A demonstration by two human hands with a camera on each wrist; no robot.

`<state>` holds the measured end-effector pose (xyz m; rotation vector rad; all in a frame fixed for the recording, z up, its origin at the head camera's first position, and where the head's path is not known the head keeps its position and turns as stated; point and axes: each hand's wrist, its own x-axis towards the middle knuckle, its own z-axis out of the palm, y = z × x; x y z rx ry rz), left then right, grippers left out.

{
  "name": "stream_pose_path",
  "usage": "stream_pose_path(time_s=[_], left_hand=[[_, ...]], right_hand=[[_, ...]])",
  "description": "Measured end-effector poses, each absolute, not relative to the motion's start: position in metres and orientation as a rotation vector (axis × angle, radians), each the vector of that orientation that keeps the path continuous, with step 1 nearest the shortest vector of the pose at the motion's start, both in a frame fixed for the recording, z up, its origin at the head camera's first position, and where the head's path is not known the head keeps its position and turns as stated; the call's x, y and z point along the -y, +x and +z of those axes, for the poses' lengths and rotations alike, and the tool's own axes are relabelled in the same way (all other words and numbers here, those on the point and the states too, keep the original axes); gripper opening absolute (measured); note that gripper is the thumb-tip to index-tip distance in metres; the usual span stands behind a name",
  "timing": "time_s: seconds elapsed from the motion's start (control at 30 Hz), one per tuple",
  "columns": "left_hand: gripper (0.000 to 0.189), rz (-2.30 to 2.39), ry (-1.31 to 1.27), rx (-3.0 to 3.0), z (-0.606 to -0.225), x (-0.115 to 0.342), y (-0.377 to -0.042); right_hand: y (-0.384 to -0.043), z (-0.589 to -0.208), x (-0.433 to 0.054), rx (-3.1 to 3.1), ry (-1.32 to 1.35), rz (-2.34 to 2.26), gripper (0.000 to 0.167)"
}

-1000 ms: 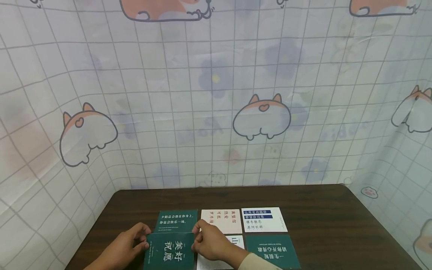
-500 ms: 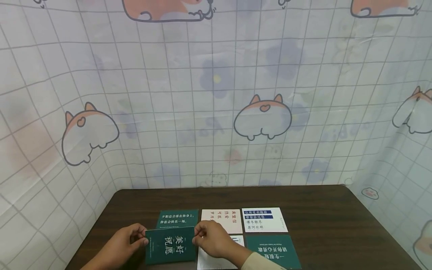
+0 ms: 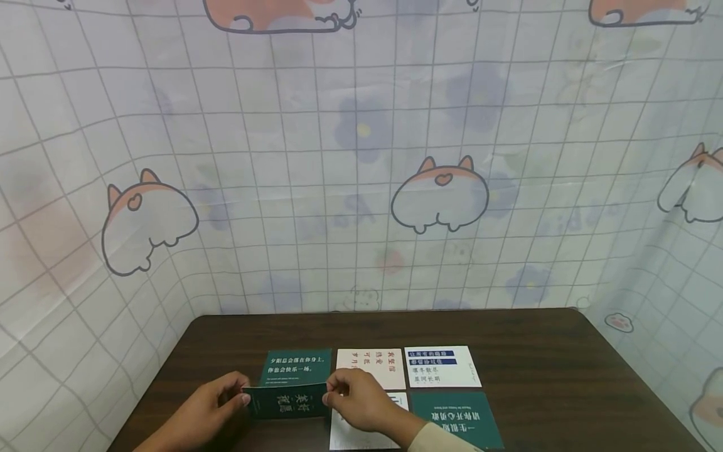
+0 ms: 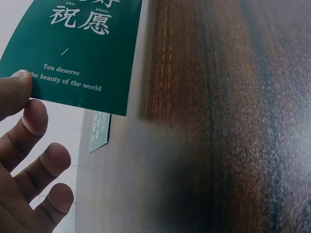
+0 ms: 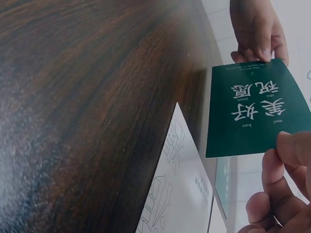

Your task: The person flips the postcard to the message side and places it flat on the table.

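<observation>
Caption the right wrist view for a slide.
Left hand and right hand hold a green card between them; a white card lies on the table.

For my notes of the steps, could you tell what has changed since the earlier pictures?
The held green card has tilted: its near edge is higher in the head view, and its face shows as a narrow strip. The left hand and right hand still pinch its sides. The other cards stayed put.
</observation>
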<state>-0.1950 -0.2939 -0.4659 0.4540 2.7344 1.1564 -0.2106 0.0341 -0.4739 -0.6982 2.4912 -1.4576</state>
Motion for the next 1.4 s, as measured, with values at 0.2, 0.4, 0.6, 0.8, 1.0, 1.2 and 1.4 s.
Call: stream_pose_path(time_s=[0.2,0.4,0.6,0.8,1.0,1.2,1.4], left_hand=[[0.02,1.184,0.461,-2.756,-0.467,0.294,-0.195],[0.019,1.193,0.453,-2.793,-0.469,0.295,-0.194],[0.015,1.215,0.516,-2.813,-0.468,0.299,-0.191],[0.007,1.208,0.592,-2.822,-0.471,0.303,-0.191],[0.007,1.193,0.598,-2.809,-0.473,0.306,-0.191],[0.013,1.13,0.584,-2.807,-0.473,0.307,-0.191],[0.015,1.113,0.549,-2.782,-0.473,0.309,-0.189]], right_hand=[[-0.209,-0.474,-0.034,-2.472,-0.694,-1.494,0.01],[-0.207,-0.475,-0.034,-2.502,-0.675,-1.507,0.006],[-0.206,-0.474,-0.033,-2.519,-0.677,-1.476,0.006],[-0.205,-0.475,-0.032,-2.539,-0.662,-1.464,0.008],[-0.203,-0.479,-0.032,-2.536,-0.677,-1.487,0.007],[-0.202,-0.482,-0.033,-2.535,-0.688,-1.495,0.011],[-0.203,-0.484,-0.031,-2.524,-0.678,-1.47,0.012]])
